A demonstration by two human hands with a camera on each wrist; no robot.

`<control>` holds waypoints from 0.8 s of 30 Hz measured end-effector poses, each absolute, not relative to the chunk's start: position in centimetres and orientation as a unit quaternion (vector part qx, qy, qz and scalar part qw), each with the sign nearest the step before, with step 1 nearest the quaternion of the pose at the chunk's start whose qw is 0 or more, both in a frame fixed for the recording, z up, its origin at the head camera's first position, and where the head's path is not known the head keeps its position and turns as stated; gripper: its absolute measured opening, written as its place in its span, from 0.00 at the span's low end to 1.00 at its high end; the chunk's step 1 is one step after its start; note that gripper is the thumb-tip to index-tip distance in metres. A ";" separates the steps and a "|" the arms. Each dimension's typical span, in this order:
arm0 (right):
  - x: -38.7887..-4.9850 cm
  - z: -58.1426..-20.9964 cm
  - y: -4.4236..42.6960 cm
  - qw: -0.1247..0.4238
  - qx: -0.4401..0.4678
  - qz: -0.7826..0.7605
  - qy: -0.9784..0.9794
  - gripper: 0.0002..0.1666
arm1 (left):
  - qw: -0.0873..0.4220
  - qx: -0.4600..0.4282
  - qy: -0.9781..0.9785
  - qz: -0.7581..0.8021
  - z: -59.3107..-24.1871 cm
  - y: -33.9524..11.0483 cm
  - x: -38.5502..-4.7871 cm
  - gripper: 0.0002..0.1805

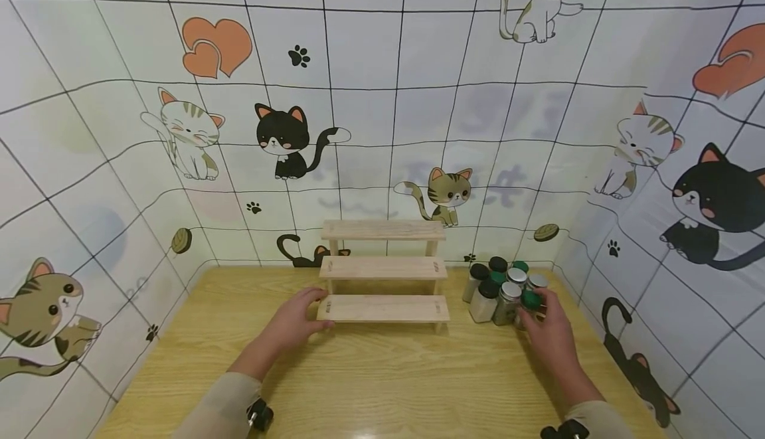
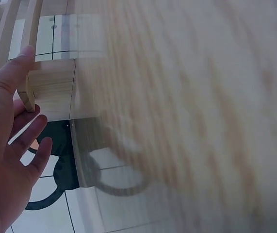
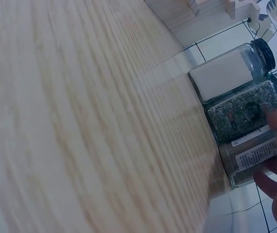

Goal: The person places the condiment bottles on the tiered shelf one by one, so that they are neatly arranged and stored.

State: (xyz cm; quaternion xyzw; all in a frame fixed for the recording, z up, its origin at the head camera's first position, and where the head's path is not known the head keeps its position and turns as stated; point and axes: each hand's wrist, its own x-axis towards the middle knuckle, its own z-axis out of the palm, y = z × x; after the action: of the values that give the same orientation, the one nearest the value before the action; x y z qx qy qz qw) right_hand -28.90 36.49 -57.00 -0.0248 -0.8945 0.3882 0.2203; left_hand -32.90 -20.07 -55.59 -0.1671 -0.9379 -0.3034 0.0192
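A three-tier pale wooden rack (image 1: 382, 307) stands at the back middle of the table. My left hand (image 1: 293, 319) holds the left end of its lowest shelf, thumb at the front; the left wrist view shows the shelf end (image 2: 27, 92) between thumb and fingers. To the right of the rack, spice jars stand in a tight cluster. My right hand (image 1: 552, 336) grips the front-right jar, with a green lid (image 1: 530, 300). In the right wrist view this labelled jar (image 3: 252, 158) stands beside a silver-lidded herb jar (image 3: 242, 111) and a black-lidded jar of white contents (image 3: 225, 75).
Behind the front row are more jars with black, green and silver lids, including a black-lidded jar (image 1: 476, 278). Tiled-pattern sheets with cartoon cats (image 1: 287, 140) enclose the wooden table (image 1: 382, 379) at the back and sides.
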 end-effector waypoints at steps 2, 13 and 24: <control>-29.0 -57.1 36.4 0.219 -0.039 0.396 -0.891 0.34 | 0.020 -0.169 -0.939 -0.299 -55.5 -20.0 -33.0 0.41; -28.8 -57.1 36.1 0.283 -0.091 0.434 -0.850 0.33 | 0.028 -0.175 -0.939 -0.294 -55.3 -20.0 -33.3 0.41; -28.7 -56.3 35.6 0.343 -0.061 0.435 -0.830 0.33 | 0.040 -0.178 -0.948 -0.261 -55.0 -19.9 -33.0 0.42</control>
State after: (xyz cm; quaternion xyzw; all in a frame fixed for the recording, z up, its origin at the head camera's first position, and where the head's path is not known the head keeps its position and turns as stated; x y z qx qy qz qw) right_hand -28.69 35.64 -56.25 -0.0606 -0.8305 0.4351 0.3425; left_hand -33.04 -19.90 -54.97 -0.1784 -0.9479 -0.2608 0.0401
